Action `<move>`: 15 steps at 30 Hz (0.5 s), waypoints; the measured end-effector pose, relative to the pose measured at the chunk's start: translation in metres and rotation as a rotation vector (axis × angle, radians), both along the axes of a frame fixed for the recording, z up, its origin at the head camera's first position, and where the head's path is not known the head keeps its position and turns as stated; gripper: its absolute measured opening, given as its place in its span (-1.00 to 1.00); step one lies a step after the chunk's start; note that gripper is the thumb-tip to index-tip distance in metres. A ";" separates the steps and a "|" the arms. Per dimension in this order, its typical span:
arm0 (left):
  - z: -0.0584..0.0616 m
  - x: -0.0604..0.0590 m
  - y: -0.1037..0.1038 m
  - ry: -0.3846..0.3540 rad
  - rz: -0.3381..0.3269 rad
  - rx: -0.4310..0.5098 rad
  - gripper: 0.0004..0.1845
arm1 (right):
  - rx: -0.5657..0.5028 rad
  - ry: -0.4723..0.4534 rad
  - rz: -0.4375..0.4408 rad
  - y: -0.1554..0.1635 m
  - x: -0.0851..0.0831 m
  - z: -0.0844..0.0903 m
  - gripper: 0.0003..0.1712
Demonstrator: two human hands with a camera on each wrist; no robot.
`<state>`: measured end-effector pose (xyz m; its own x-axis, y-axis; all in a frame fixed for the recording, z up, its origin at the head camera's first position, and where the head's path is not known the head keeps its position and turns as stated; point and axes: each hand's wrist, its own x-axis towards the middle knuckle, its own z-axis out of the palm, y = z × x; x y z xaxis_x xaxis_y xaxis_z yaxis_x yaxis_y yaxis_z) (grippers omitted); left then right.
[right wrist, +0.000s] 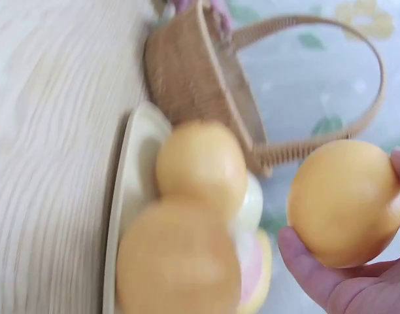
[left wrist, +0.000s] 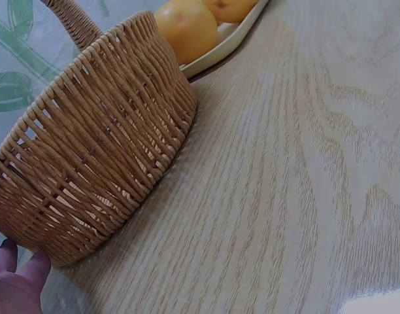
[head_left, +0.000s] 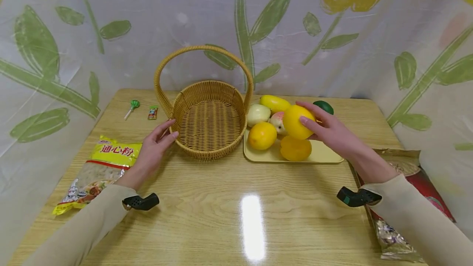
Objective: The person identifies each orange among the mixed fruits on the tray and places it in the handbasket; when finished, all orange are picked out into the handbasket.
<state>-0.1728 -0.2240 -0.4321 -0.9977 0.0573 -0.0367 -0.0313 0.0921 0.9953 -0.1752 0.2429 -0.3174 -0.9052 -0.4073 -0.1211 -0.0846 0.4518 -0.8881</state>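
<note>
The yellow bag (head_left: 99, 174) lying at the table's left edge reads "通心粉" in red characters (its smaller print is too small to make out).

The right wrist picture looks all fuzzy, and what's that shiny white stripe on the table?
Right wrist view: the tray fruits are blurred; the yellow fruit in the right hand is clearer. Head view: the stripe is lamp glare on the table.

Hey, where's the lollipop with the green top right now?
In the head view, the lollipop lies at the table's far left, left of the wicker basket, beside a small red packet.
</note>
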 end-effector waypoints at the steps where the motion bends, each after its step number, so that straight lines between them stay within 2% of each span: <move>1: 0.000 0.000 0.000 -0.001 -0.002 -0.002 -0.33 | -0.027 -0.020 0.003 -0.007 -0.001 0.001 -0.34; 6: 0.000 0.000 -0.001 0.005 -0.012 -0.033 -0.31 | -0.106 -0.082 0.088 -0.043 -0.007 0.005 -0.32; 9: 0.000 0.000 0.000 0.006 -0.014 -0.030 -0.31 | -0.074 -0.057 0.162 -0.066 -0.011 0.007 -0.34; 15: -0.001 -0.001 -0.001 0.000 -0.009 -0.030 -0.31 | 0.061 0.036 0.277 -0.117 -0.029 0.007 -0.37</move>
<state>-0.1736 -0.2254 -0.4333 -0.9971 0.0655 -0.0382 -0.0300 0.1222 0.9921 -0.2040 0.1261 -0.3108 -0.7645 -0.6329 -0.1226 -0.2432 0.4592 -0.8544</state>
